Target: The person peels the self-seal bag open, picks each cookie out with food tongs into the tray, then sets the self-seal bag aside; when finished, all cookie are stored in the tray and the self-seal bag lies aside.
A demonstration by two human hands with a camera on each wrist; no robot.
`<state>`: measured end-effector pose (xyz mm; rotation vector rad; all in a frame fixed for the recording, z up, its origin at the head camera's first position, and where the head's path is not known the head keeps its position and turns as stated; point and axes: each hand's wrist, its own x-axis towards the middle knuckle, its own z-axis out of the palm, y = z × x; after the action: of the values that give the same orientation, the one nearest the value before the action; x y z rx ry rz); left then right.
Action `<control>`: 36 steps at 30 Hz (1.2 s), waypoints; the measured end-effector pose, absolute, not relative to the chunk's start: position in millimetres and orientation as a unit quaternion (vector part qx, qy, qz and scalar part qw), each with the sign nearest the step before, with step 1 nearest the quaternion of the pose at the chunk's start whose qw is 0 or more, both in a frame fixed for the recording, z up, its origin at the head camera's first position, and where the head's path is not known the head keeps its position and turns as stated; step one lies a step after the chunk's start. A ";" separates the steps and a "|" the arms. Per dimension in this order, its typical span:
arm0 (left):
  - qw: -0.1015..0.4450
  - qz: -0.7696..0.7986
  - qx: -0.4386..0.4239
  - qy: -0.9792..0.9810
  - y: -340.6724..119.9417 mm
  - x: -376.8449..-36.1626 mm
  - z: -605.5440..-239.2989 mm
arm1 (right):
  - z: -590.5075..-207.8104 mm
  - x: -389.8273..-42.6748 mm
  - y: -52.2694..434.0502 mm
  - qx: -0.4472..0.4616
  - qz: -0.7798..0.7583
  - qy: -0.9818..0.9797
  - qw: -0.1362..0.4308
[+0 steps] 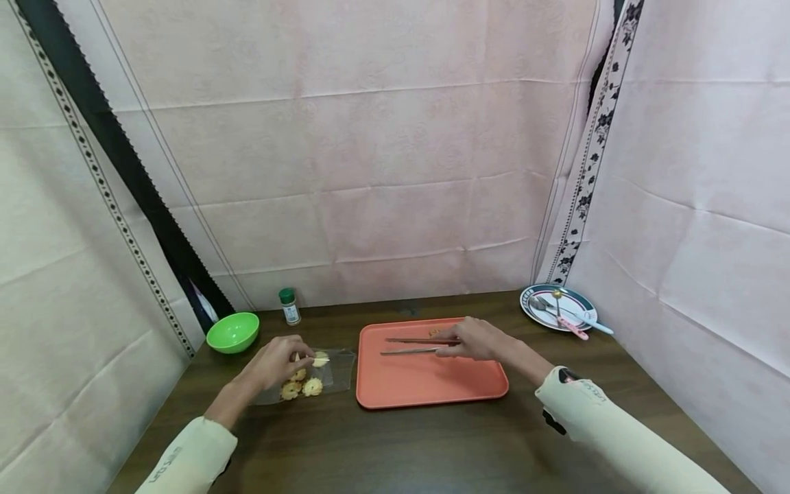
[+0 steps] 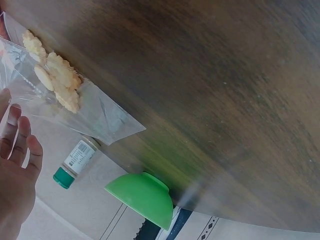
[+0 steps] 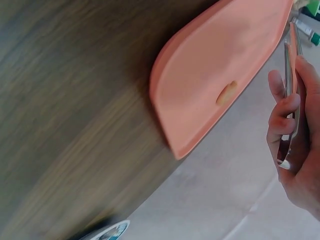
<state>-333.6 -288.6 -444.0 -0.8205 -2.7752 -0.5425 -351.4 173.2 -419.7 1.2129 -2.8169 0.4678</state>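
A green bowl (image 1: 232, 332) and a small green-capped bottle (image 1: 288, 306) are set at the far left of the wooden table (image 1: 395, 446). Just right of them the left hand (image 1: 276, 361) is laid on a clear plastic bag (image 1: 336, 370) of cookies (image 1: 302, 384); whether its fingers pinch the bag cannot be told. Over the orange tray (image 1: 426, 384), which carries one small cookie piece (image 3: 226, 93), tongs (image 1: 410, 346) are gripped by the curled fingers of the right hand (image 1: 475, 339), and a plate (image 1: 531, 309) with spoons is seen at far right.
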 end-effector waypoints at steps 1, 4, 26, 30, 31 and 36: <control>0.099 -0.182 -0.278 -0.938 -288.8 -333.5 -444.1 | -420.3 -351.2 169.1 0.401 0.152 -0.903 0.019; 0.101 -0.181 -0.281 -0.937 -289.3 -333.3 -444.3 | -420.8 -350.4 156.8 0.417 0.155 -0.895 0.014; 0.099 -0.188 -0.273 -0.938 -293.8 -330.0 -443.8 | -434.1 -347.0 82.5 0.461 0.131 -0.878 -0.001; 0.106 -0.188 -0.275 -0.937 -291.5 -330.0 -444.8 | -437.0 -347.3 70.8 0.462 0.144 -0.875 -0.021; 0.108 -0.189 -0.277 -0.936 -290.9 -330.1 -445.0 | -437.3 -347.2 68.4 0.462 0.147 -0.874 -0.025; 0.104 -0.186 -0.274 -0.938 -288.7 -330.5 -443.8 | -437.8 -346.0 56.7 0.465 0.151 -0.871 -0.037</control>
<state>-330.5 -288.7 -443.8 -0.8070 -2.7650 -0.5492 -346.0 56.7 -437.8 1.4979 -2.8045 0.4852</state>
